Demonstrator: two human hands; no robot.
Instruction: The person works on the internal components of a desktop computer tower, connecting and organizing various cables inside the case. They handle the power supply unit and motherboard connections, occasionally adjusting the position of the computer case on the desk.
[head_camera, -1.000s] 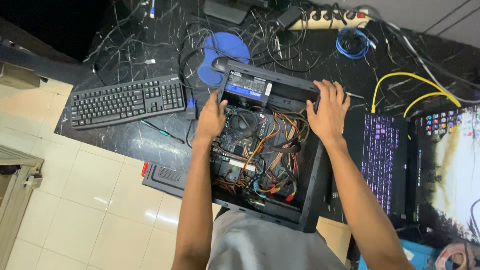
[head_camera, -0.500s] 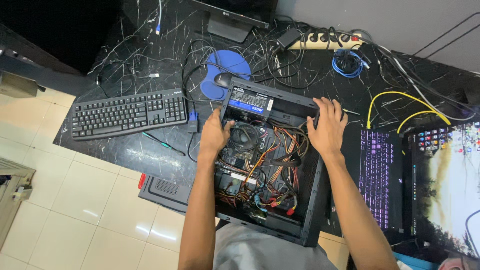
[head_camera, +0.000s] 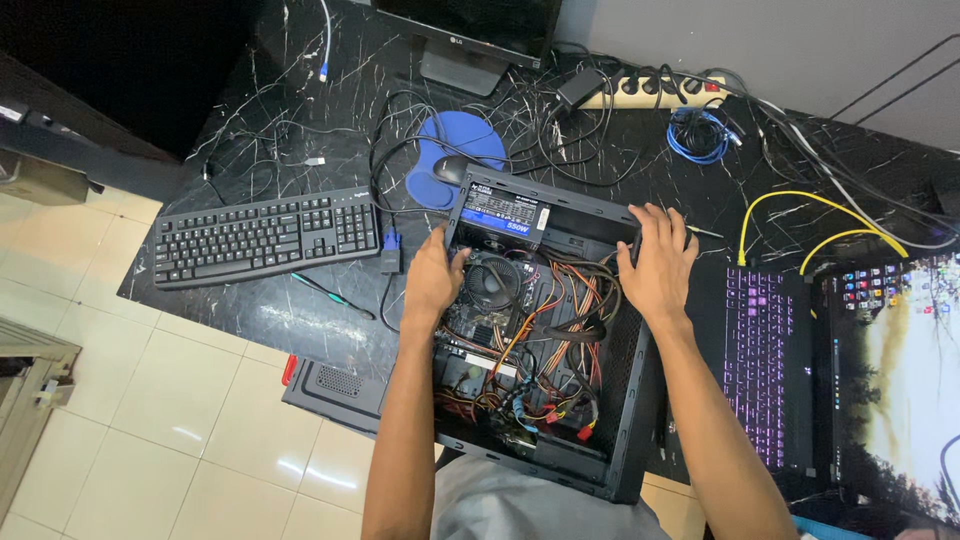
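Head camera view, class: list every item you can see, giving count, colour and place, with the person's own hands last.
Computer case: one, black, open, at the table's front edge.
Cooler fan: one, black, inside the case.
Power supply: one, black, at the case's far end.
Keyboard: one, black, left of the case.
Mouse pad: one, blue, behind the case.
Monitor stand: one, grey, at the far edge.
Power strip: one, cream, far side.
Laptop: one, purple-lit keys, right.
Yellow cables: two, right.
Left hand: on the case's left edge.
Right hand: on the case's right edge.
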